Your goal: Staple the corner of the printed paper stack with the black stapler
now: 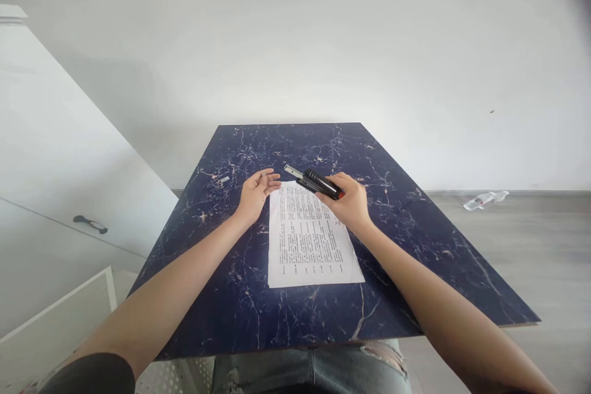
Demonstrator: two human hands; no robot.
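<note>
Gripping one black stapler (318,183) over the far end of one visible printed page (311,240), the right hand (348,200) has its fingers wrapped around it. The left hand's (256,194) fingers are loosely parted; whether they pinch anything, I cannot tell. One small strip (224,179) lies left on the one table (221,301). The print is too small to read.

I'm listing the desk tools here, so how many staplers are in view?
1: the stapler is in the right hand, over the far end of the paper.
</note>
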